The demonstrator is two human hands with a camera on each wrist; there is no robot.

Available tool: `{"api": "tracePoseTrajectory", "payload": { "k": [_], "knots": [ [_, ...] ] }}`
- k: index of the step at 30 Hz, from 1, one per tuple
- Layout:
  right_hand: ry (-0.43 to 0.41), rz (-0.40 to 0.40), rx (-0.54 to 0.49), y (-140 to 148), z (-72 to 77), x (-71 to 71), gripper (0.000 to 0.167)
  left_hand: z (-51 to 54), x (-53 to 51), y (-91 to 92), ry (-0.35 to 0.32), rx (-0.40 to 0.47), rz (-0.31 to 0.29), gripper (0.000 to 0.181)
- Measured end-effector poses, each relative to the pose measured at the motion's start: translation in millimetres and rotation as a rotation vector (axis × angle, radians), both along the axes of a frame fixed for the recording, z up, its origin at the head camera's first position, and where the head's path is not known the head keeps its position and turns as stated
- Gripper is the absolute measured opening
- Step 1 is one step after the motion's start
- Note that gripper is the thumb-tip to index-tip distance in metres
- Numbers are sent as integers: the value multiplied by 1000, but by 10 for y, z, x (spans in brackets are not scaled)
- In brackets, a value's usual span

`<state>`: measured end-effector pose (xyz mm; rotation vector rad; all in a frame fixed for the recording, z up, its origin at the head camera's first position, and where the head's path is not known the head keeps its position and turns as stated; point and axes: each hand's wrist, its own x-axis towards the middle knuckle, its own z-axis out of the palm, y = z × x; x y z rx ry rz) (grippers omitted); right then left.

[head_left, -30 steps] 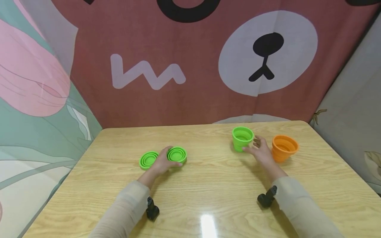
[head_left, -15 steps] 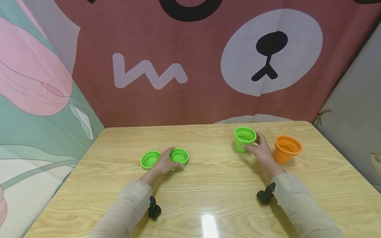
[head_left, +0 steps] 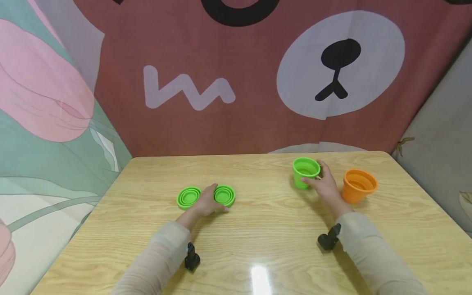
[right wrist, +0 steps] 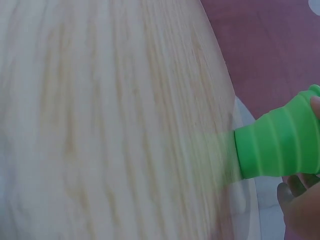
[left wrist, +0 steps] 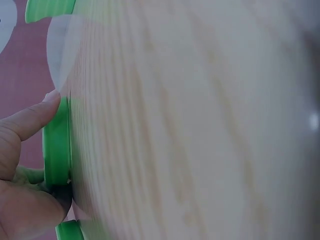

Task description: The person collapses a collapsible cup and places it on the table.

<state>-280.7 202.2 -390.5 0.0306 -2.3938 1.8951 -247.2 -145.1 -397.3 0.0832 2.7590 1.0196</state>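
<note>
At ten o'clock on the table (head_left: 250, 237), the left hand (head_left: 208, 203) is pinching a flat cup (head_left: 225, 196); at two, the right hand (head_left: 325, 186) is gripping a tall cup (head_left: 304, 172) — maybe so neither is sliding.

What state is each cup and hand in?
Leftmost green collapsible cup: collapsed flat, mouth up
Middle green collapsible cup: collapsed flat, mouth up
Rightmost green collapsible cup: expanded, mouth up
Orange collapsible cup: expanded, mouth up, not held
Left hand: holding the middle green collapsible cup
Right hand: holding the rightmost green collapsible cup
</note>
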Motion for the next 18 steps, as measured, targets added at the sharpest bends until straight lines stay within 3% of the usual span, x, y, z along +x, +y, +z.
{"api": "tracePoseTrajectory", "payload": {
  "k": [8, 18],
  "knots": [
    [-25, -15, -16, 0, 1, -17, 89, 43, 33, -10, -28, 64, 16, 97],
    [-25, -84, 89, 19, -64, -22, 90, 126, 99, -49, -26, 146, 34, 87]
  ]
}}
